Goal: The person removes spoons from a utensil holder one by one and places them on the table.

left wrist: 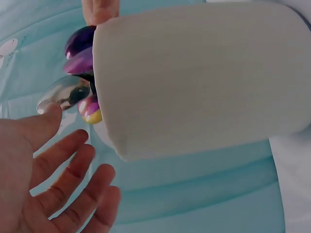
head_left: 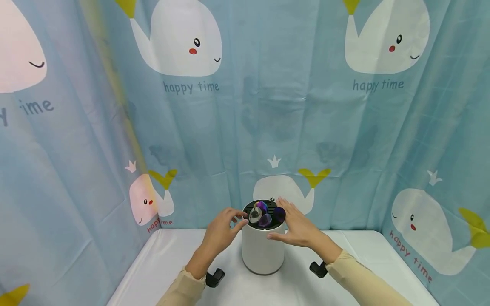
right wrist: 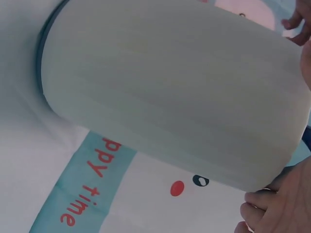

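A white cylindrical holder (head_left: 263,250) with a black slotted top (head_left: 270,205) stands upright on the table. Several glossy, rounded heads like spoon bowls stick out of the top; their lower parts are hidden. One is silver (head_left: 255,215), one rainbow-tinted (head_left: 262,207), one purple (head_left: 265,220) and one dark violet (head_left: 279,214). My left hand (head_left: 223,228) is at the left rim, its thumb (left wrist: 46,128) against or just before the silver head (left wrist: 65,94), other fingers loosely bent. Around the right side of the rim my right hand (head_left: 300,227) spreads, thumb and fingers apart, touching the holder.
White cloth covers the table (head_left: 337,263). A blue curtain (head_left: 237,127) printed with whales hangs behind and along both sides, close to the holder's back. A black wrist camera (head_left: 215,278) sits at the left wrist, another camera (head_left: 318,269) at the right.
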### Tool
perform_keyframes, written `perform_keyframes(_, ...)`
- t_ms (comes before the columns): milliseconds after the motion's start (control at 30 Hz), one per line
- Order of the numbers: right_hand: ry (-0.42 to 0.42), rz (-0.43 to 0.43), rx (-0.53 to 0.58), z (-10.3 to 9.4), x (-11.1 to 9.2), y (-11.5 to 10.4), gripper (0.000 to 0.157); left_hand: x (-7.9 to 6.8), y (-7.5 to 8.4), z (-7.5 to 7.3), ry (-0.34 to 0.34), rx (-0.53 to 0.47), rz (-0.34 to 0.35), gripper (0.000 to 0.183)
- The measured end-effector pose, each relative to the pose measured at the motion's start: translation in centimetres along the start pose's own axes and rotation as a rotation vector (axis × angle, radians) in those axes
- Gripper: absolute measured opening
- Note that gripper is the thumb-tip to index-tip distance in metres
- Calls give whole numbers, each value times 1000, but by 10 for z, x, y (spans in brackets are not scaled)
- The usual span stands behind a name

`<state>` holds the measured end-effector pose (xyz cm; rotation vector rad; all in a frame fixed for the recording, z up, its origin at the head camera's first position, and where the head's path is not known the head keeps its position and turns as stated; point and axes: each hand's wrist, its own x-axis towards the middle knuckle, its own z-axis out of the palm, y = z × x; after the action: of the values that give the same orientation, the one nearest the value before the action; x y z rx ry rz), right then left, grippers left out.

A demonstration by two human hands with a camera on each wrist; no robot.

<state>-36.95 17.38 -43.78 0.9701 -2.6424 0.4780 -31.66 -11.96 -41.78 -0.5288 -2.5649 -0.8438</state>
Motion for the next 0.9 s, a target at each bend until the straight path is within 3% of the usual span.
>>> perform_keyframes(167, -14, 29, 7, 4, -1, 3, 118, 6, 2, 6, -4, -106, 0, 15)
perform_keyframes(400, 36, 16, 40, 11, -3, 5, 117, 8, 3, 13, -32, -200, -10, 14)
perform_keyframes(900, 89, -18, 58, 21, 1, 12, 115, 12, -2, 19, -43, -231, -28, 10)
